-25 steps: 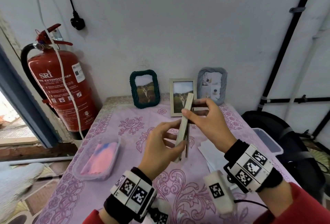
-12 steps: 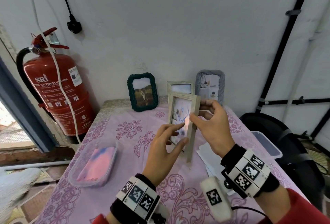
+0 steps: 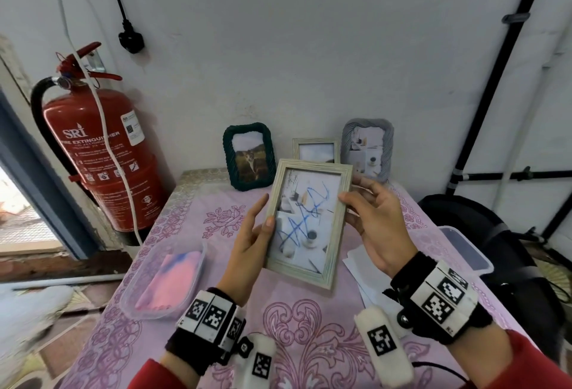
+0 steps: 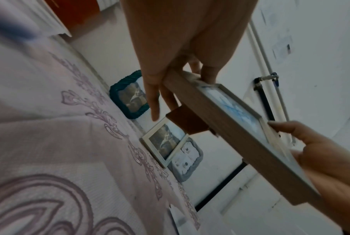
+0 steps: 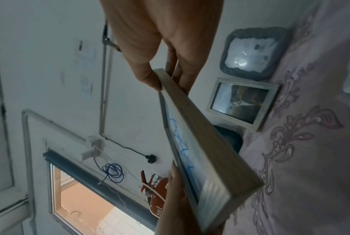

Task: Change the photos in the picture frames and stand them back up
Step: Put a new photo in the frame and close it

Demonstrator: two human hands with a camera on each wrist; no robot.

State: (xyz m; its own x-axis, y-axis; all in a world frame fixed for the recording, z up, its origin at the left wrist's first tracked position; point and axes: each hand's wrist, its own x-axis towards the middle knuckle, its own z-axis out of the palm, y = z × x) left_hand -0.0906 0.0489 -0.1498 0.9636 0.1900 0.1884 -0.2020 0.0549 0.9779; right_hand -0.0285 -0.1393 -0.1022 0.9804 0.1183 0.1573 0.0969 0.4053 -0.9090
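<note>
Two hands hold a pale wooden rectangular picture frame point(image 3: 309, 223) above the pink floral tablecloth point(image 3: 309, 326): its left edge is pinched by the left hand point(image 3: 250, 252), its right edge by the right hand point(image 3: 376, 227).

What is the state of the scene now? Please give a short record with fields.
held item: light wooden picture frame, photo with blue scribble facing up
left hand: grips the frame's left edge
right hand: grips its right edge
standing at wall: dark green frame, second wooden frame, grey frame
table: pink floral tablecloth
</note>
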